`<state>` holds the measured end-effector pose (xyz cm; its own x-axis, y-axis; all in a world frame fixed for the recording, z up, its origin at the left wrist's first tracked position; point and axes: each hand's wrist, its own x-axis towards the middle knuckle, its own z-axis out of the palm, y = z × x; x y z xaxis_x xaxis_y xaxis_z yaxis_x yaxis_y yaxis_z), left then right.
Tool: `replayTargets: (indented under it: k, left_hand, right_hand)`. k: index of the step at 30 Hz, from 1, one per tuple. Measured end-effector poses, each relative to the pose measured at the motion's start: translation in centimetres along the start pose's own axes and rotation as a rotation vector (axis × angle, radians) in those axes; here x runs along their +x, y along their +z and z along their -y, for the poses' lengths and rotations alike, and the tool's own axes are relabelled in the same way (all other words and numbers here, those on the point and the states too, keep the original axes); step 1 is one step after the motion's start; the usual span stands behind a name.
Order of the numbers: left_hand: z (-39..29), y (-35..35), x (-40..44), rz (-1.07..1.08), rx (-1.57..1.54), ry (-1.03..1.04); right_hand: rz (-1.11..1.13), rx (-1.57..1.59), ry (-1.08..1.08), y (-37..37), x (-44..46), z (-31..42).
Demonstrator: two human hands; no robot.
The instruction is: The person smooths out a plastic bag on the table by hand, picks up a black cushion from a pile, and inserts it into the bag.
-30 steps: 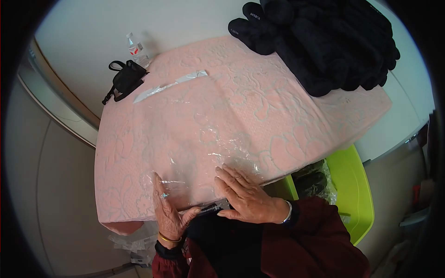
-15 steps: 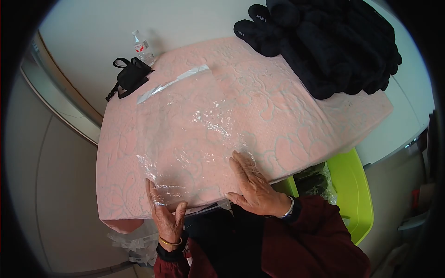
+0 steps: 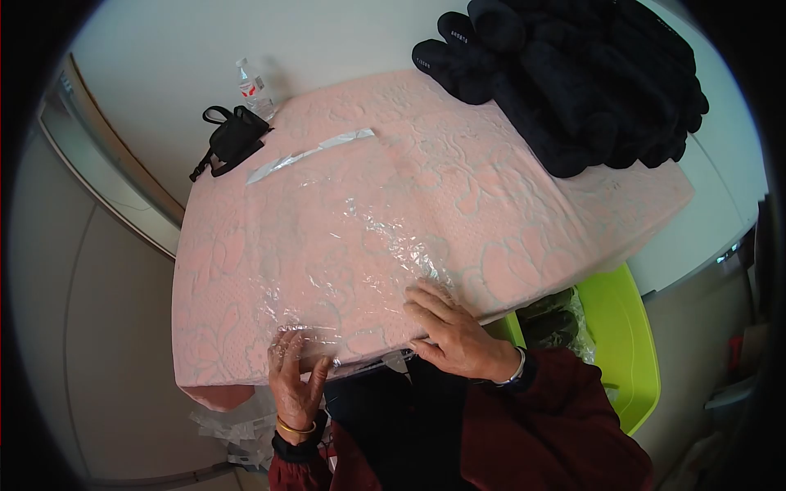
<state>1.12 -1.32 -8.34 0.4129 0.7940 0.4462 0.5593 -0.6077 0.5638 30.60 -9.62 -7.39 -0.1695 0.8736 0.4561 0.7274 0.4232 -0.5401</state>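
A clear plastic bag [image 3: 323, 237] lies flat on a pink patterned cloth [image 3: 221, 319] covering the table, with a whitish strip along its far edge. My left hand [image 3: 295, 378] rests at the bag's near left corner, thumb apart from the fingers, which lie over the film. On the near right part of the bag, my right hand [image 3: 458, 337] is palm down with its fingers stretched out and slightly bent. Both hands are open. Film partly overlies or wraps near the left fingertips; exact contact there is hard to see.
A pile of black plush items [image 3: 573, 90] sits at the far right. At the far left are a black pouch [image 3: 237, 137] and a plastic bottle [image 3: 255, 88]. Below the table's right side stands a lime green bin [image 3: 634, 352] with dark, plastic-wrapped things inside.
The left fingers have shifted slightly right and bent over the film. My right hand has moved a little toward me, and the bag's far strip lies slightly lower and flatter.
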Motion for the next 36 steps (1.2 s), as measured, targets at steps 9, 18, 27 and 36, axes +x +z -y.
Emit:
replayTargets:
  k: [9, 18, 27, 36]
  left_hand:
    - [-1.0, 0.4, -0.4, 0.019, 0.116, 0.125]
    - [-0.9, 0.5, -0.6, -0.033, 0.078, 0.085]
    - [-1.4, 0.7, -0.8, -0.028, 0.044, 0.165]
    - [-2.0, 1.1, -0.9, -0.05, 0.023, 0.291]
  right_hand:
    - [-0.069, -0.034, 0.032, 0.1, -0.9, -0.1]
    - [-0.095, -0.03, 0.032, 0.1, -1.1, 0.1]
    - [-0.064, 0.0, -0.046, -0.2, -1.5, -0.6]
    - [-0.092, 0.03, -0.042, 0.2, -1.6, -0.6]
